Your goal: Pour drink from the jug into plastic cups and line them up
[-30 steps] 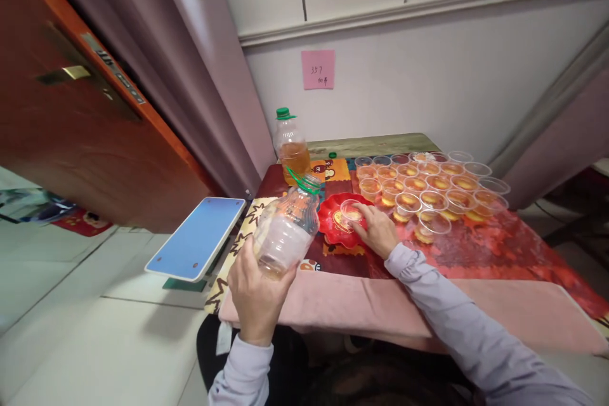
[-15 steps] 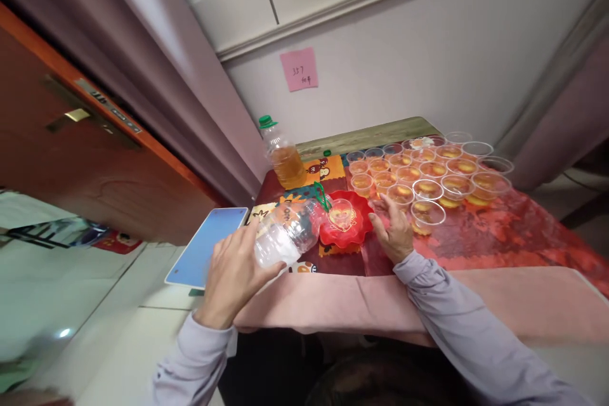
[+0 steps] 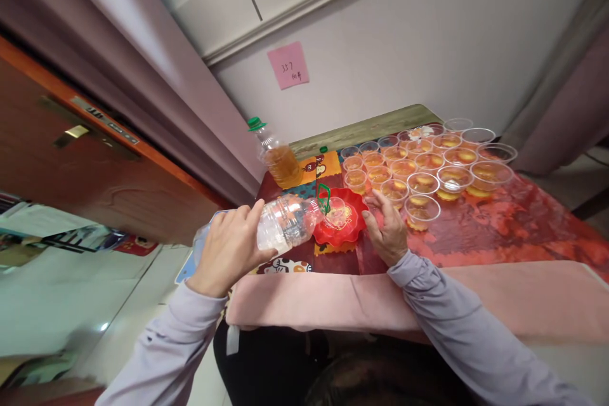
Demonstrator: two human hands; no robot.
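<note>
My left hand [image 3: 233, 244] is wrapped round a large clear plastic bottle [image 3: 288, 222] with a green handle at its neck. The bottle lies nearly level, its mouth over the left side of a red scalloped bowl [image 3: 349, 235]. A clear cup seems to stand in the bowl, but its outline is faint. Beside the bowl's right rim rests my right hand [image 3: 387, 228], thumb and fingers apart; whether it touches the rim I cannot tell. Several clear plastic cups [image 3: 422, 209] with amber liquid stand close together beyond that hand.
A second bottle [image 3: 281, 165], green-capped and part full of amber liquid, stands at the back left. Near it lies a small green cap [image 3: 323, 150]. Pink cloth [image 3: 323, 301] covers the table's front edge. A brown door [image 3: 95, 184] is at left.
My left hand has raised the bottle's base and tipped it closer to level, with its mouth now over the bowl. My right hand stays by the rim. The camera view has shifted slightly.
</note>
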